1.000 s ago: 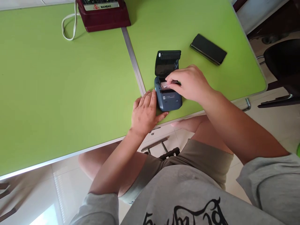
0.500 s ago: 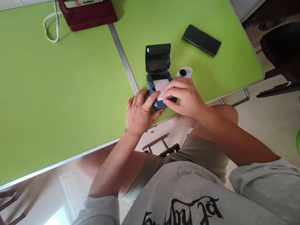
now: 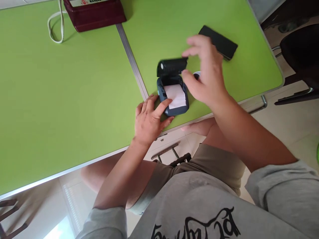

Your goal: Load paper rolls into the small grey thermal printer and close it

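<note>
A small dark blue printer (image 3: 174,112) with a hinged lid stands on the green tabletop near its front edge. White paper (image 3: 176,96) lies over its opening and reaches toward the front. My left hand (image 3: 148,121) steadies the printer from the left, one finger pressing the paper and the thumb at the front edge. Raised beside the black lid (image 3: 171,67) is my right hand (image 3: 209,71), slightly blurred. Its fingers and thumb are around the lid's right edge, and the lid stands partly raised.
Partly hidden behind my right hand is a white paper roll (image 3: 196,72) with a dark core. Farther back lies a black phone-like slab (image 3: 225,43). A maroon device (image 3: 99,18) with a white cord (image 3: 61,25) sits at the far edge. A metal strip (image 3: 132,61) crosses the tabletop.
My right hand has let go of the paper and moved up to the lid. The lid has tipped forward from its wider-open position. My left hand stays on the printer.
</note>
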The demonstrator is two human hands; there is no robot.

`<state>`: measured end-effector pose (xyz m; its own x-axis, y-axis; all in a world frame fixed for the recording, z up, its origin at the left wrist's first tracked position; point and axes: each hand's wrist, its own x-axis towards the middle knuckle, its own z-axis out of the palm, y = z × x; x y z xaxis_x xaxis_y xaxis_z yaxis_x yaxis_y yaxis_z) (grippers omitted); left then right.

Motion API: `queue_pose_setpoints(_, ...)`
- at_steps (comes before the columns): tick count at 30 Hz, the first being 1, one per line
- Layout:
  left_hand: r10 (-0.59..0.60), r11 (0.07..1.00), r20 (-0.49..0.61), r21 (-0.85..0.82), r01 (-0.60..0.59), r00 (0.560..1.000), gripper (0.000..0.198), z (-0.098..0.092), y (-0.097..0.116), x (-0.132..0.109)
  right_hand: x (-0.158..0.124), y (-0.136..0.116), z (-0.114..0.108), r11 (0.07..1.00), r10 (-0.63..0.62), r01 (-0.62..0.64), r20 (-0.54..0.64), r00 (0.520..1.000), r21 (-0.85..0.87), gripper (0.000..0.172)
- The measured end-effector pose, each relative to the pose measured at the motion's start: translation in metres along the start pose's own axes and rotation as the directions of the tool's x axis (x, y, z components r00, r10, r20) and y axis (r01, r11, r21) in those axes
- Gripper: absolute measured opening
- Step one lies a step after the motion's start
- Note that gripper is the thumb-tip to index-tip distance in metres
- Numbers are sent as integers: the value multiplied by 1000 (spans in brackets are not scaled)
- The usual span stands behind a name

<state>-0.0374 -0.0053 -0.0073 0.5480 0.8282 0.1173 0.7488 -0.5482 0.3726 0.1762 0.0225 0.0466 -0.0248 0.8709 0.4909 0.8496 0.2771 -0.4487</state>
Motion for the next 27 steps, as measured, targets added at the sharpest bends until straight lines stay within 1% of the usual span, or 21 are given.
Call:
queue_pose_setpoints(1, 0, 1000, 2, 1, 0, 1000, 57, 0, 1, 0, -11, -3, -2, 999, -3, 6, -62, 998, 42, 20)
queue_pose_setpoints(2, -2, 1000, 5, 2, 2, 1000, 57, 0, 1, 0, -24, -4, -3, 995, 20, -9, -112, 993, 101, 7)
queue_pose_setpoints(3, -3, 1000, 8, 2, 3, 1000, 56, -1, 2, 0, -36, -5, -2, 979, 105, -80, -129, 986, 186, 19)
queue_pose_setpoints(4, -6, 1000, 10, 2, 6, 1000, 56, -1, 2, 0, -47, -4, 0, 934, 228, -196, -77, 971, 300, 36)
queue_pose_setpoints(5, -9, 1000, 12, 2, 9, 1000, 55, -1, 2, 0, -56, -2, 4, 870, 330, -299, -12, 944, 391, 49)
queue_pose_setpoints(7, -13, 1000, 10, 1, 13, 1000, 55, -1, 2, 1, -66, 5, 15, 744, 459, -457, 124, 880, 488, 64)
queue_pose_setpoints(9, -14, 1000, 9, 2, 14, 1000, 54, -1, 2, 1, -64, 14, 26, 686, 508, -532, 196, 839, 497, 70)
queue_pose_setpoints(11, -10, 1000, 8, 7, 10, 1000, 55, 0, 1, 0, -56, 23, 32, 664, 518, -573, 256, 816, 480, 71)
queue_pose_setpoints(13, -6, 1000, 2, 11, 6, 1000, 57, 1, 1, 1, -48, 30, 35, 649, 494, -594, 331, 804, 475, 69)
queue_pose_setpoints(17, -14, 1000, -8, 12, 14, 1000, 74, 2, 1, 1, -41, 39, 35, 627, 420, -603, 438, 795, 493, 64)
queue_pose_setpoints(19, -17, 1000, -3, 15, 17, 1000, 78, 2, 1, 1, -40, 41, 34, 647, 417, -608, 454, 788, 461, 65)
queue_pose_setpoints(21, -16, 1000, 0, 18, 16, 1000, 77, 2, 2, 2, -39, 40, 33, 673, 433, -616, 457, 777, 409, 68)
queue_pose_setpoints(23, -15, 1000, 0, 20, 15, 1000, 76, 2, 2, 2, -40, 38, 31, 681, 431, -617, 465, 773, 395, 72)
queue_pose_setpoints(25, -27, 1000, -12, 12, 27, 1000, 82, 3, 1, 2, -42, 36, 31, 674, 401, -601, 470, 787, 430, 73)
queue_pose_setpoints(27, -46, 999, -28, -5, 46, 999, 90, 6, 0, 3, -48, 33, 31, 674, 395, -569, 421, 816, 470, 74)
